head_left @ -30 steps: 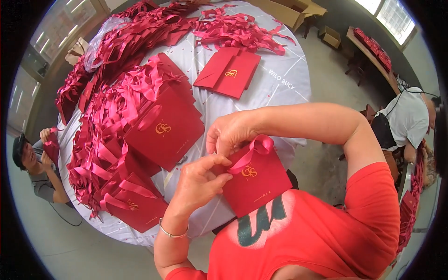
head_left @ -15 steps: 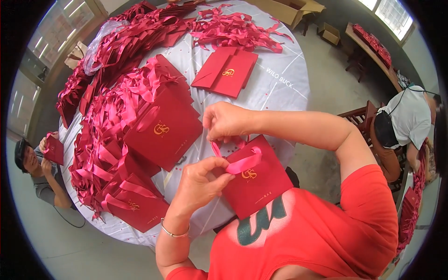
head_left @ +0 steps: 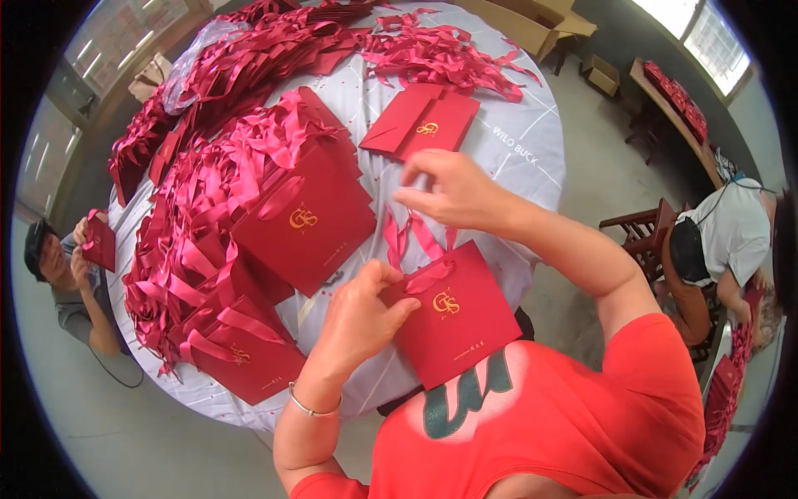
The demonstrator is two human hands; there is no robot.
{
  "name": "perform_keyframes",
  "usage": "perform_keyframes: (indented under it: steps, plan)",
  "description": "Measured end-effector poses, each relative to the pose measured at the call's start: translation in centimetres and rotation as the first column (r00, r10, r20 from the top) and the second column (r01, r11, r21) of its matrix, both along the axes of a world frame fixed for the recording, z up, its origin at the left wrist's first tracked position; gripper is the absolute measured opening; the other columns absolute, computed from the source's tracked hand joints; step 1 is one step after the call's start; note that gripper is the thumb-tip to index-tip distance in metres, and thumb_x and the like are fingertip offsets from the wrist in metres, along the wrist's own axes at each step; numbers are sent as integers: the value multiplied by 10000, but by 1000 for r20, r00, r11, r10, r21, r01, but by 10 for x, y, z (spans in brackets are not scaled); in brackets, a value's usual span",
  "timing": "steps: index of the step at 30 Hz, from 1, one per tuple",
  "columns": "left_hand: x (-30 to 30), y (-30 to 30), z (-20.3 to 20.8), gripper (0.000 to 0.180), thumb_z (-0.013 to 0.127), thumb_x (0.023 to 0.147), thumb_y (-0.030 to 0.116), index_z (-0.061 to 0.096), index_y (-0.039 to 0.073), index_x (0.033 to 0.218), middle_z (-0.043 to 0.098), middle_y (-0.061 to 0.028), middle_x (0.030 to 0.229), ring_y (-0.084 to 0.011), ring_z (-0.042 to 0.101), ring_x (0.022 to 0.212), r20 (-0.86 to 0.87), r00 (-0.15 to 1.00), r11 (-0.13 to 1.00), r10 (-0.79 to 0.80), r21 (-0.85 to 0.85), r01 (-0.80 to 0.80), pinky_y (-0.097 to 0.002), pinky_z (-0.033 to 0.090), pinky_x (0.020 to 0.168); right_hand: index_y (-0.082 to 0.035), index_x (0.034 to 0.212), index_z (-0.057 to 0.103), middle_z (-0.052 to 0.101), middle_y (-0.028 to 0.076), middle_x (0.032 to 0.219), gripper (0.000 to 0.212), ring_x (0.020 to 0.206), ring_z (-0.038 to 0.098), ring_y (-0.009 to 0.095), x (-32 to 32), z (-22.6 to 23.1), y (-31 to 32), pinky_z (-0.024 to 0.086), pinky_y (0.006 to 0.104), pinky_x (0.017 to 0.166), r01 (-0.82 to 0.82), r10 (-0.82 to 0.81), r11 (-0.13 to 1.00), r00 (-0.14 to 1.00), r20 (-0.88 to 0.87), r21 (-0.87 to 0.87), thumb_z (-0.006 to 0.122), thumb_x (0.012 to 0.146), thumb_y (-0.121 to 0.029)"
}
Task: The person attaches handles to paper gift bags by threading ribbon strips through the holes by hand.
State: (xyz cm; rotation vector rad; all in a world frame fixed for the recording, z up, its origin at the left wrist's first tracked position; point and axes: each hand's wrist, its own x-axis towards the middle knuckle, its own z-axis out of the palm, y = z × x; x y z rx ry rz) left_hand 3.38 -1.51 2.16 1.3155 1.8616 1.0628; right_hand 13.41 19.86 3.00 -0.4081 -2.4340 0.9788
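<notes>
A small dark red paper gift bag (head_left: 457, 324) with a gold emblem is tilted against my shirt front. My left hand (head_left: 366, 312) pinches its upper left edge between thumb and fingers, beside a pink ribbon (head_left: 430, 277) lying across the front. More lengths of ribbon stand up from the bag's top. Above them is my right hand (head_left: 453, 191), its fingers curled and slightly blurred; whether a ribbon end is between them I cannot make out. A flat red bag (head_left: 424, 121) lies just beyond that hand.
Stacked red bags with pink ribbons (head_left: 303, 220) cover the left of the round table (head_left: 532, 133). Loose ribbons (head_left: 445, 54) lie at the far side. A person (head_left: 75, 291) at the left holds a bag; another person (head_left: 723, 233) bends at the right beside a chair (head_left: 652, 229).
My right hand has moved up and to the right, away from the bag's top. The front ribbon loop has flattened against the bag. My left hand has stayed at the bag's edge.
</notes>
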Motion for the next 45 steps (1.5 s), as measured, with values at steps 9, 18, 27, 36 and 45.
perform_keyframes:
  steps: [9, 18, 27, 36, 45]
  plan:
    - [-2, 1, 11, 232, 731, 855, 106, 591, -32, 978, 666, -73, 760, -81, 582, 516, 60, 997, 991, 42, -128, -34, -252, 454, 483, -5, 918, 682, 682, 56, 772, 264, 700, 624, 104, 82, 4, -16, 495, 268, 631, 87, 80, 911, 921, 381, -403, 791, 834, -230]
    - [-6, 0, 12, 93, 651, 917, 47, 611, -28, 955, 633, -18, 749, -69, 580, 541, 288, 930, 954, 229, 121, -273, -220, 454, 485, -1, 1007, 668, 624, -38, 829, 194, 712, 533, 24, 74, -8, -11, 431, 193, 629, -14, 256, 663, 944, 209, -749, 758, 843, -54]
    - [-36, -27, 42, 260, 469, 995, 9, 458, -14, 1254, 544, -168, 1302, -177, 588, 1054, 342, 885, 318, 316, 841, -438, -309, 453, 947, -22, 1053, 667, 662, -18, 831, 184, 690, 576, 31, 12, 85, -5, 464, 181, 592, -174, 3, 930, 883, -469, -323, 724, 879, -23]
    - [-55, -22, 33, 315, 534, 951, -19, 443, -29, 1252, 474, -171, 1327, -225, 504, 1191, 226, 827, 265, 515, 875, -404, -355, 389, 1050, -15, 962, 702, 690, 9, 887, 176, 820, 635, 65, -73, 20, -20, 517, 225, 711, -377, 339, 926, 865, -370, -32, 772, 805, 27]
    - [-63, -24, 34, 522, 589, 976, 55, 336, -38, 1423, 404, -163, 1445, -241, 385, 1367, 269, 692, 250, 670, 796, -552, -352, 287, 1163, -19, 1206, 605, 644, 30, 997, 398, 790, 598, 56, -62, 12, -27, 506, 209, 680, -249, 204, 953, 950, -237, -175, 740, 834, 23]
